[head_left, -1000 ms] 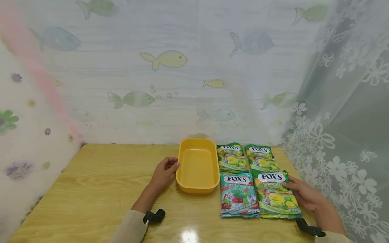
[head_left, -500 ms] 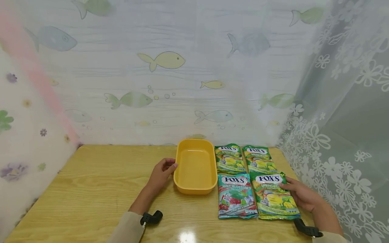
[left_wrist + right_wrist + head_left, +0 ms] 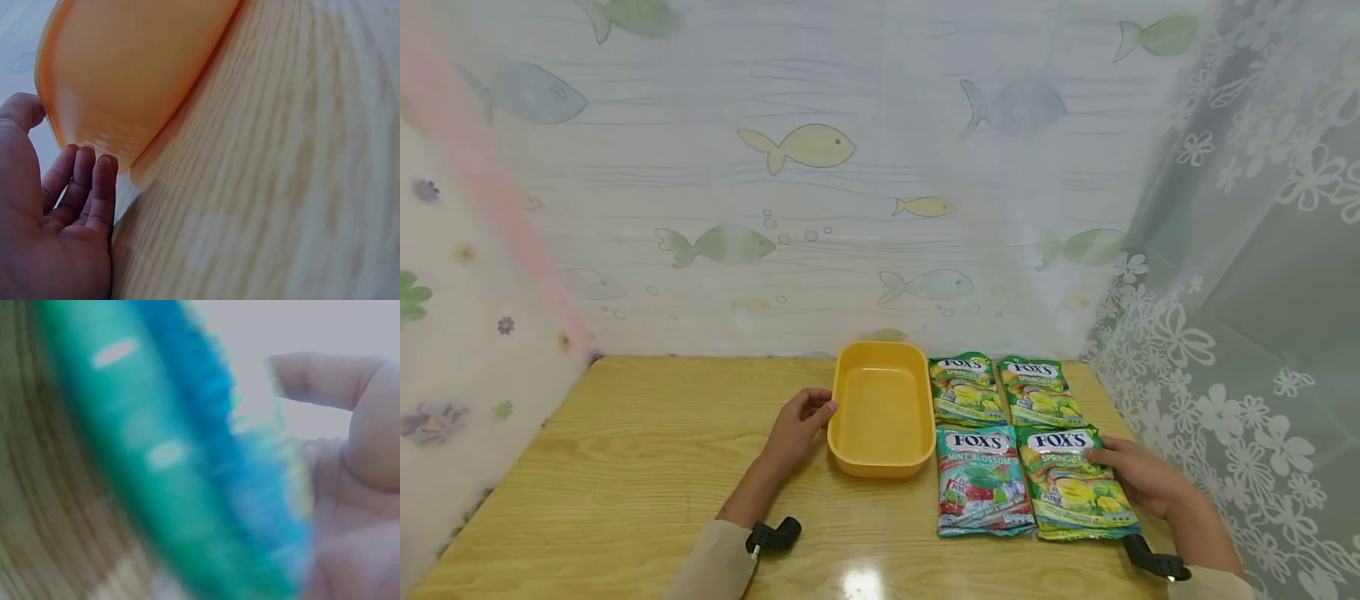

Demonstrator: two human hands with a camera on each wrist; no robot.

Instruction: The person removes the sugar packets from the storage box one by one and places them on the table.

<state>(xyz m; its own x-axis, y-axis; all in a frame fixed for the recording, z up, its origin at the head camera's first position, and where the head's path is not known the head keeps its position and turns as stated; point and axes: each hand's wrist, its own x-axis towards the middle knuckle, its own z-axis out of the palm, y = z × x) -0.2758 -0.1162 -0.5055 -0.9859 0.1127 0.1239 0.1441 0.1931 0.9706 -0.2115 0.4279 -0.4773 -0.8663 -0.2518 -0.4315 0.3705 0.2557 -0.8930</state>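
Observation:
A yellow plastic tub (image 3: pixel 883 469) stands on the table. My left hand (image 3: pixel 792 433) touches its left side; in the left wrist view the thumb meets the rim and the loosely bent fingertips (image 3: pixel 105 169) lie at the outer wall. My right hand (image 3: pixel 1146 477) holds the right edge of a green and yellow FOX'S Spring Tea candy bag (image 3: pixel 1075 492), thumb on its front, other fingers mostly hidden. Beside that bag lies a teal FOX'S Mint Blossom candy bag (image 3: pixel 983 482). In the right wrist view the held bag (image 3: pixel 162 450) is blurred.
Two more Spring Tea bags, one behind left (image 3: pixel 967 392) and one behind right (image 3: pixel 1040 393), lie near the back edge of the wooden table (image 3: pixel 647 467). A fish-print curtain (image 3: pixel 820 275) hangs behind, and a flowered sheer curtain (image 3: pixel 1232 375) borders the right side.
The whole head view has shifted slightly. Both hands, the tub and the bags keep their places relative to one another.

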